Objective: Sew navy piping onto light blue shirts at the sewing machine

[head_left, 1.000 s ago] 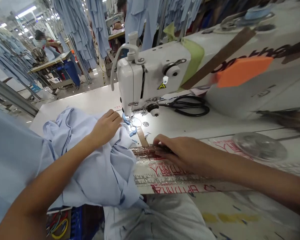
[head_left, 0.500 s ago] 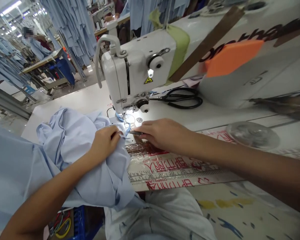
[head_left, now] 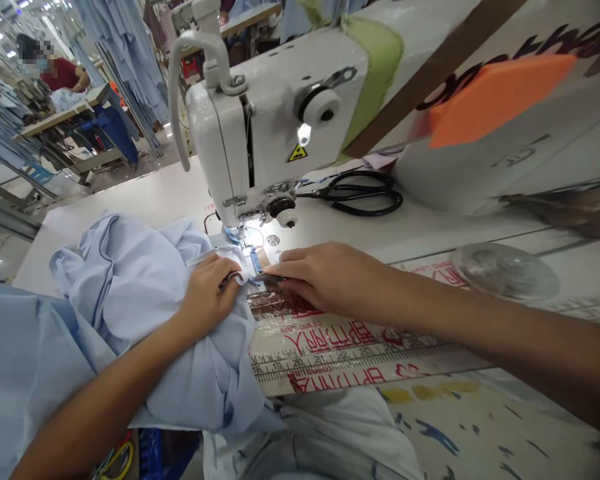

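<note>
My left hand (head_left: 210,293) is closed on the folded edge of a light blue garment (head_left: 135,280), just in front of the sewing machine's needle area. The rest of the cloth lies bunched on the table and hangs toward my lap. My right hand (head_left: 325,273) grips a small dark pointed metal tool (head_left: 274,280), mostly hidden by the fingers. Its tip is by the garment edge; whether it touches cannot be made out. A small blue strip (head_left: 255,260) lies between the hands, near the lit presser foot of the white sewing machine (head_left: 275,113).
Black-handled scissors (head_left: 365,193) lie behind my right hand under the machine arm. A ruler strip (head_left: 350,353) runs along the table's front edge, with a clear round dish (head_left: 505,270) to the right. Farther back, a person (head_left: 63,73) sits at another table among hanging garments.
My view has shifted slightly closer to the machine. My left hand and the garment edge have drawn a little away from the needle, and the blue strip shows more plainly.
</note>
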A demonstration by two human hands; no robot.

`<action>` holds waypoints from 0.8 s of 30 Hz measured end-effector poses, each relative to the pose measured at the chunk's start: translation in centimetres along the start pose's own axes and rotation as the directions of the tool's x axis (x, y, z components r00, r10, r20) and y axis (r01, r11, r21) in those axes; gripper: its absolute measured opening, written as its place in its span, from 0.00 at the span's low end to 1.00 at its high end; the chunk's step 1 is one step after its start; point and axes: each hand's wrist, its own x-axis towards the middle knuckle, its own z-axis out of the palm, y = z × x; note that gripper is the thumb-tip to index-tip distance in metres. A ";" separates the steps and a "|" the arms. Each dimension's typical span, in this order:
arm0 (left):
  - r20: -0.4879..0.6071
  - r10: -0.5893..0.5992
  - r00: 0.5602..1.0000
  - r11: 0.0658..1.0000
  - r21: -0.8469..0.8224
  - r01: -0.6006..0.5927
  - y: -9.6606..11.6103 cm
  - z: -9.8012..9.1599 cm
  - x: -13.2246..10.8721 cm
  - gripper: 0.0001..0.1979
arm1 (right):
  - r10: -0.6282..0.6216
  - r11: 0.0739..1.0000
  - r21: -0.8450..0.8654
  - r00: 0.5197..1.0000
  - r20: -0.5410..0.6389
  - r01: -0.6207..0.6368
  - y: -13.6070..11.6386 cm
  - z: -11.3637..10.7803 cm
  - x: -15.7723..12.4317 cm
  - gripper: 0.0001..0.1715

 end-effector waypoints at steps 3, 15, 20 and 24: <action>-0.029 -0.121 0.992 0.990 -0.075 0.119 -0.1 0.0 0.1 0.06 | 0.013 0.998 -0.066 0.999 0.040 -0.011 -0.8 0.2 0.2 0.15; -0.014 -0.219 0.976 0.968 -0.131 0.215 -0.3 0.1 0.1 0.05 | -0.018 0.990 0.140 0.999 0.035 0.013 -0.3 0.5 0.1 0.13; -0.003 -0.234 0.972 0.959 -0.165 0.230 -0.3 0.1 0.0 0.05 | -0.052 0.977 0.206 0.999 0.005 0.050 0.1 0.2 0.1 0.14; -0.002 -0.214 0.977 0.963 -0.169 0.211 -0.3 0.1 0.0 0.05 | 0.007 0.969 0.249 1.000 -0.021 -0.002 0.4 0.4 0.1 0.13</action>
